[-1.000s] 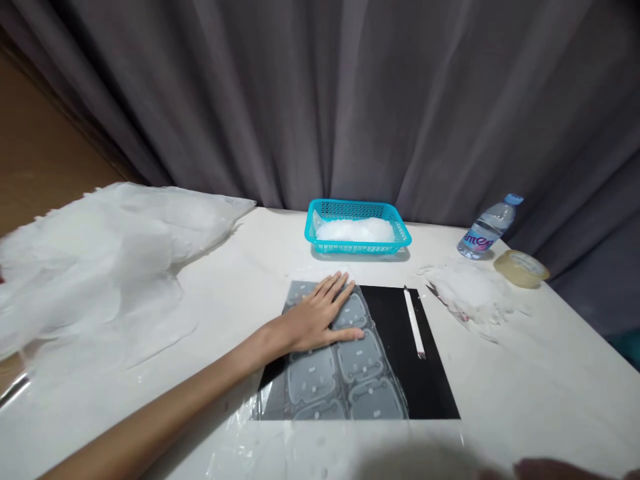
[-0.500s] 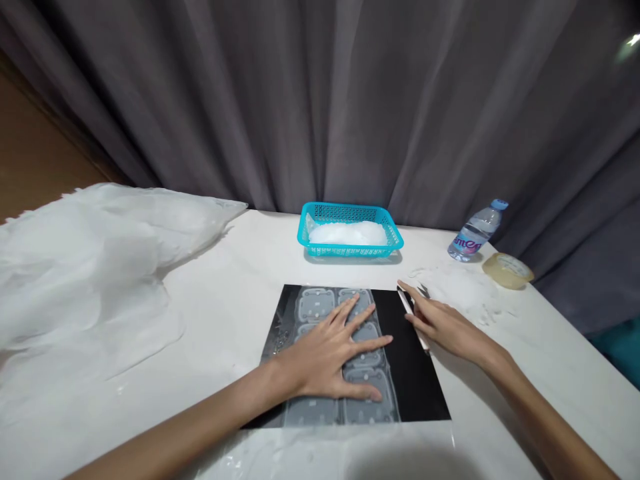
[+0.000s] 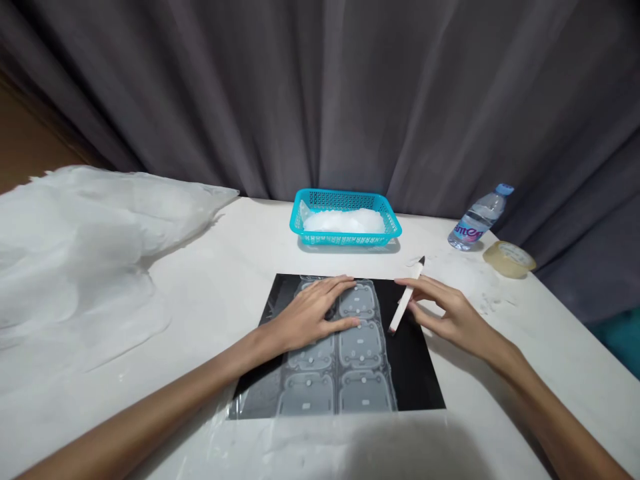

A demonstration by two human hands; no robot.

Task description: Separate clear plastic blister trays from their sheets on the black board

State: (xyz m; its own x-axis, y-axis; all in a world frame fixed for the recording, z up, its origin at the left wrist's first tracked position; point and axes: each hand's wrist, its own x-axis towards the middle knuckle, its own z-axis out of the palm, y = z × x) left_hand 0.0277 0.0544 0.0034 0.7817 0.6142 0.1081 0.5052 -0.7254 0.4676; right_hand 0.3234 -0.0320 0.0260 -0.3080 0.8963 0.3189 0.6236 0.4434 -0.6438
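Note:
A black mat (image 3: 415,373) lies on the white table (image 3: 225,287). On it rests a clear plastic sheet (image 3: 345,360) of rounded, case-shaped pieces in two columns. My left hand (image 3: 310,313) lies flat on the sheet's upper left part, fingers stretched out. My right hand (image 3: 445,313) is over the mat's right edge and pinches a thin white stick-like tool with a dark tip (image 3: 405,300), tilted with its lower end on the mat.
A turquoise basket (image 3: 345,200) with white material stands behind the mat. A water bottle (image 3: 477,220) and a roll of clear tape (image 3: 509,259) sit at the right. A heap of white plastic film (image 3: 85,233) covers the left side. Grey curtain behind.
My right hand came into view, reached the white tool on the mat's right side and lifted it. My left hand shifted on the plastic sheet and stays flat.

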